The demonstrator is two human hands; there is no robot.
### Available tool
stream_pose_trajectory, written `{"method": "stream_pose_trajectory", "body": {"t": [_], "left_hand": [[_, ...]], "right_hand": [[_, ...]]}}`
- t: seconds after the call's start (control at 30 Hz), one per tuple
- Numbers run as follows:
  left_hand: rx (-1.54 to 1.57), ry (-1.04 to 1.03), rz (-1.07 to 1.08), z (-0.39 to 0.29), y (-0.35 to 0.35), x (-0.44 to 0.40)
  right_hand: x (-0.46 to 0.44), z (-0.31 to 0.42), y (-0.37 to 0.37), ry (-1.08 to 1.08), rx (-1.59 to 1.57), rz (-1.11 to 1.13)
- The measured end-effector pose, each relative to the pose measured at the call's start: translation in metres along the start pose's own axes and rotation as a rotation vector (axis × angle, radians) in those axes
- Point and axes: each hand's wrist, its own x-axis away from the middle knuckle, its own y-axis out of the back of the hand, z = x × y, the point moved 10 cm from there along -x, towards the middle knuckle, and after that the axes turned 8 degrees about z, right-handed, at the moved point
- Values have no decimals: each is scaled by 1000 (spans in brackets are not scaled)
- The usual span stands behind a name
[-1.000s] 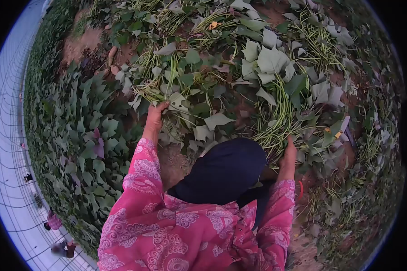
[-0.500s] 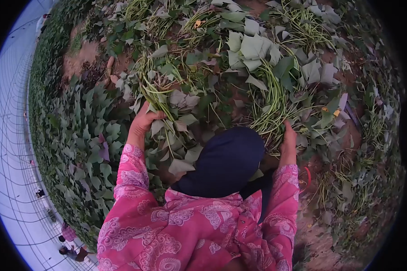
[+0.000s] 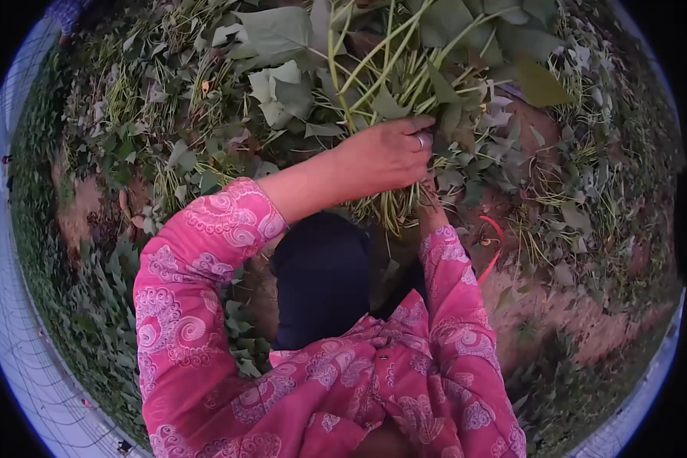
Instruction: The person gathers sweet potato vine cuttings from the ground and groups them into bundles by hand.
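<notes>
The left hand (image 3: 389, 156), with a silver-coloured ring (image 3: 424, 142) on one finger, closes around the stems of a bunch of sweet potato vines (image 3: 393, 76) in front of the body. Its fingers curl over the stems, leaves fanning out above and cut-looking stem ends hanging below. The right hand (image 3: 429, 200) is at the bunch just below the left, mostly hidden; whether its fingers grip or lie open cannot be told. Just beside the right wrist, a curved red strip (image 3: 498, 248) arcs over brown soil (image 3: 542, 301). A navy-clad knee (image 3: 323, 275) sits between the pink paisley sleeves (image 3: 179, 320).
</notes>
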Motion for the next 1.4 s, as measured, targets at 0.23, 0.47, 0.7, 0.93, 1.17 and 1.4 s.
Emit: {"method": "stream_pose_trajectory", "body": {"t": [0.23,0.47,0.7,0.93,1.17,1.4], "left_hand": [[250,-173,208,-24,-159,9],[172,101,52,-15,-87,26],[1712,1407,-58,30,-144,178],[1971,1591,-31,7,-246,168],[2199,1399,-247,8,-269,140],[2300,1533,-168,-4,-271,139]], "right_hand": [[0,96,-148,-97,98,85],[8,107,-137,-46,203,61],[44,140,-124,-34,-219,125],[24,160,-166,-89,-148,67],[9,138,-176,-178,-194,104],[10,142,-178,-60,-186,127]]}}
